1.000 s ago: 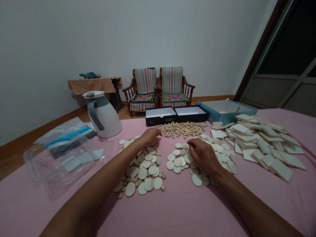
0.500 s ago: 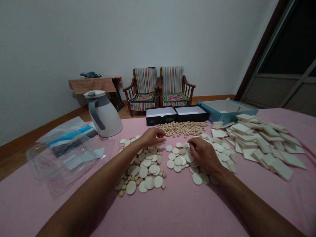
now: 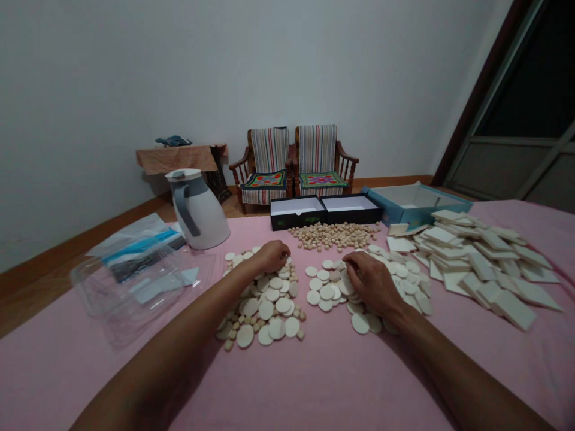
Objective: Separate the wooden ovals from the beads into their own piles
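My left hand (image 3: 273,256) is over the far part of a mixed pile of pale wooden discs (image 3: 266,310) and small wooden cubes (image 3: 229,345). Its fingers are curled together, and anything between them is hidden. My right hand (image 3: 372,280) rests at a second heap of round wooden discs (image 3: 327,292), its fingers bent down and pressed together. Whether a disc is in them cannot be seen. Beyond both hands lies a spread of small wooden cubes (image 3: 335,235).
Square wooden tiles (image 3: 487,251) are heaped at the right. Behind stand two black open boxes (image 3: 299,221) and a blue box (image 3: 402,212). A white jug (image 3: 204,218), a clear plastic tray (image 3: 105,293) and a blue-and-black packet (image 3: 139,254) are at the left on the pink cloth (image 3: 314,377).
My left hand has drawn back from the loose cubes to the mixed pile, its fingers curling in. The right hand has barely moved. The view has shifted slightly.
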Tool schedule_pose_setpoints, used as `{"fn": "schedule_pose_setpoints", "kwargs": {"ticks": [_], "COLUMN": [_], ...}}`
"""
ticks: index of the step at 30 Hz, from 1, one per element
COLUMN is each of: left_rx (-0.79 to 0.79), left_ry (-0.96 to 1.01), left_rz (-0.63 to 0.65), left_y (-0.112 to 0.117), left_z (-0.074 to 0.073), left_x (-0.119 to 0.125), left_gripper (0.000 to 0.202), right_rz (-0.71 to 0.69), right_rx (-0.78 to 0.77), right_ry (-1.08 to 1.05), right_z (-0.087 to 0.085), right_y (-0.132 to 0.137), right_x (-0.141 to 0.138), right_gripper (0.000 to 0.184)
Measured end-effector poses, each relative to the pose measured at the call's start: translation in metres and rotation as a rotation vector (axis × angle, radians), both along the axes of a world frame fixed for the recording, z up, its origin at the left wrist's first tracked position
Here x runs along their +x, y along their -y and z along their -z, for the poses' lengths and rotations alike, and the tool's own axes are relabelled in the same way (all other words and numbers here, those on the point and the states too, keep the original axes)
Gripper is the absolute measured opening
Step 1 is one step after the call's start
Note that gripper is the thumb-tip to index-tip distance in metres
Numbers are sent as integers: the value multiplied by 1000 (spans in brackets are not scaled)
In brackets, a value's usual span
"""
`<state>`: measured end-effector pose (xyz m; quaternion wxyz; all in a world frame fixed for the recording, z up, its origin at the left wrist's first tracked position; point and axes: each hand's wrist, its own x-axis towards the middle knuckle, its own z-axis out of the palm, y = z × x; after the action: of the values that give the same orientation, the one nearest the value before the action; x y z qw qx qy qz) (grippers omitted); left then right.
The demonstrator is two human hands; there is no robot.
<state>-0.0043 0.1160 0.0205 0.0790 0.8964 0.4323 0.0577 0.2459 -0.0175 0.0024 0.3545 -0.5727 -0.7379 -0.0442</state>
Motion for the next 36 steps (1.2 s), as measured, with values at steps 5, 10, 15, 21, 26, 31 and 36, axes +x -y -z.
{"fn": "schedule_pose_setpoints", "kwargs": {"ticks": [5, 10, 15, 21, 26, 31, 36], "left_rx": [-39, -45, 82, 88, 244, 302, 344], "left_ry": [36, 179, 385, 424, 372, 297, 289], "left_rz": [-53, -154, -252, -101, 16, 28, 49], "left_y": [-9, -26, -29, 41, 99, 121, 121], "left_z": [-1, -2, -15, -18, -8, 3, 10], "left_x": [-1, 4, 8, -20, -57, -79, -85], "left_gripper": [24, 17, 24, 14, 17, 21, 19], "right_rz": [1, -1, -3, -29, -113, -179, -105], "right_rx": [-13, -31, -32, -26, -71, -246, -365], "right_ry": [-12, -22, -21, -25, -59, 131, 305], "right_z": [-1, -3, -4, 1, 0, -18, -20], "right_y": [0, 0, 0, 1, 3, -8, -56], "right_x": [1, 0, -1, -3, -18, -53, -80], "right_gripper": [17, 17, 17, 16, 15, 17, 25]}}
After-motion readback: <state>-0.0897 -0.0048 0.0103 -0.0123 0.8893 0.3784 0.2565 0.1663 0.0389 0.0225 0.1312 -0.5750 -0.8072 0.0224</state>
